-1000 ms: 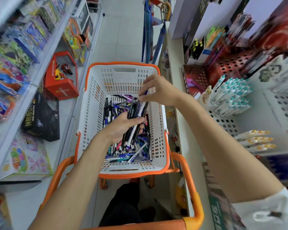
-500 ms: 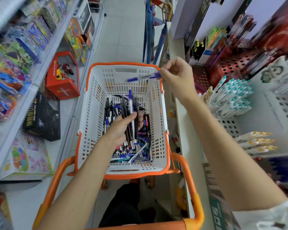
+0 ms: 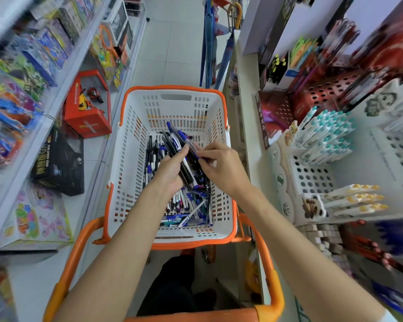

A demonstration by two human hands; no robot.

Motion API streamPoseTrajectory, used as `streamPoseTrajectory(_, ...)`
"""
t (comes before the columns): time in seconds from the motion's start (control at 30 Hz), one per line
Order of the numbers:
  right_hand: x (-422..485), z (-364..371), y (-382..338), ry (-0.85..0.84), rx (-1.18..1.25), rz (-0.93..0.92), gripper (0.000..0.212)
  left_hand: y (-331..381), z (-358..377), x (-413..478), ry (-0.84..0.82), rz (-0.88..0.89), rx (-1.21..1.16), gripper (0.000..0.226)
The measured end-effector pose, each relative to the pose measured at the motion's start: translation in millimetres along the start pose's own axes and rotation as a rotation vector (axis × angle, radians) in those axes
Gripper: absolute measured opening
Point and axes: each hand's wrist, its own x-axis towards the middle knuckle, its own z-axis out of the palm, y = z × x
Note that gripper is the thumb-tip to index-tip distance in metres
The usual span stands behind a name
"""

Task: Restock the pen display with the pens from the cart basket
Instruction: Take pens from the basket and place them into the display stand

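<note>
Orange-rimmed basket [image 3: 172, 87], left hand [image 3: 169, 169], right hand [image 3: 222, 167], pens [image 3: 176, 141]

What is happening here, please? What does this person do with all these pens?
A person stands behind an orange cart that carries a white basket with loose pens on its bottom. The left hand grips a bundle of pens above the basket, and the right hand pinches one pen at that bundle. The pen display on the right shelf has many empty holes; no pen is going into it at this moment.
</note>
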Motion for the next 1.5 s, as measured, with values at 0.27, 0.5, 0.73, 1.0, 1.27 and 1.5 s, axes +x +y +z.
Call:
streamPoseTrajectory(0.27, 18, -26, -6, 0.0, 0.345, 0.384, 0.027, 9, -2, -7, -0.206, 0.016, 0.238, 0.024)
streamPoseTrajectory(0.5, 21, -32, -11, -0.22, 0.731, 0.476, 0.026, 18, 0, -20, -0.429, -0.013, 0.373, 0.032)
streamPoseTrajectory(0.73, 17, -35, -6, -0.202, 0.778, 0.508, 0.017, 22, 1, -24, -0.43, -0.104, 0.266, 0.033)
streamPoseTrajectory(1.0, 19, -35, 1, -0.178, 0.743, 0.453, 0.016, 21, 5, -28, -0.447, -0.075, 0.314, 0.031)
streamPoseTrajectory(1.27, 24, -38, 1, -0.092, 0.505, 0.453, 0.048, 19, 7, -20, -0.467, -0.071, 0.359, 0.017)
streamPoseTrajectory(1.5, 56, -65, -25, -0.336, -0.253, 0.041, 0.05, 17, 6, -19, -0.444, -0.051, 0.49, 0.018)
